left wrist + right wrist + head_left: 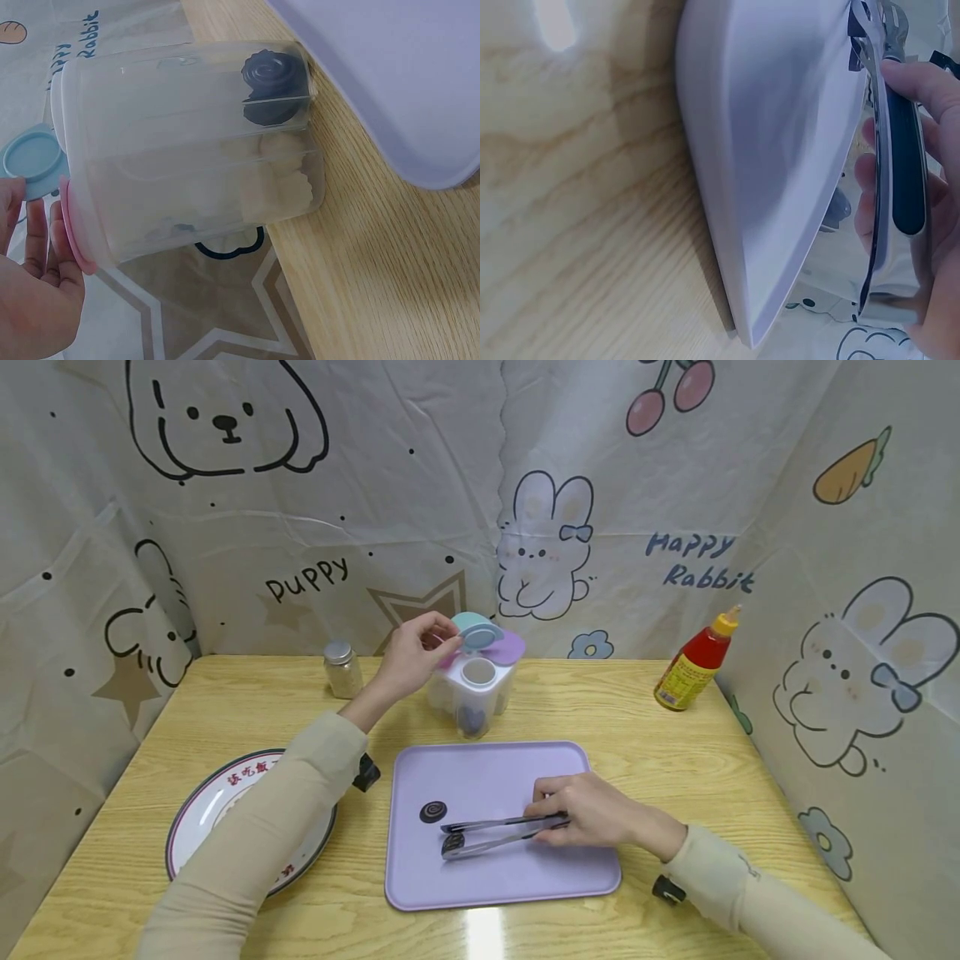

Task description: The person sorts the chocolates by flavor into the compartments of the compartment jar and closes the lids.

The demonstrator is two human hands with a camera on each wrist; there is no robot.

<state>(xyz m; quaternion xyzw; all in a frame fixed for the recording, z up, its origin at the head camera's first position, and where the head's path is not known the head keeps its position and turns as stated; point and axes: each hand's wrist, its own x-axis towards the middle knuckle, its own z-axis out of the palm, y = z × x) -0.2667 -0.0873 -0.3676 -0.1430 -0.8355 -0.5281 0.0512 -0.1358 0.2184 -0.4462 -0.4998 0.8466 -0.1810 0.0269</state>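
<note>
Pale wooden table point(750, 752), cartoon-printed fabric backdrop point(390, 502) on three sides, bright overhead glare

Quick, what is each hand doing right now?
Left hand: pinching the blue lid of the clear container.
Right hand: holding tongs.

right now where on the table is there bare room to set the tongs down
Bare wood lies between the purple tray and the sauce bottle, and along the front edge below the tray. The left is crowded: plate, left forearm, shaker, lidded container.
</note>
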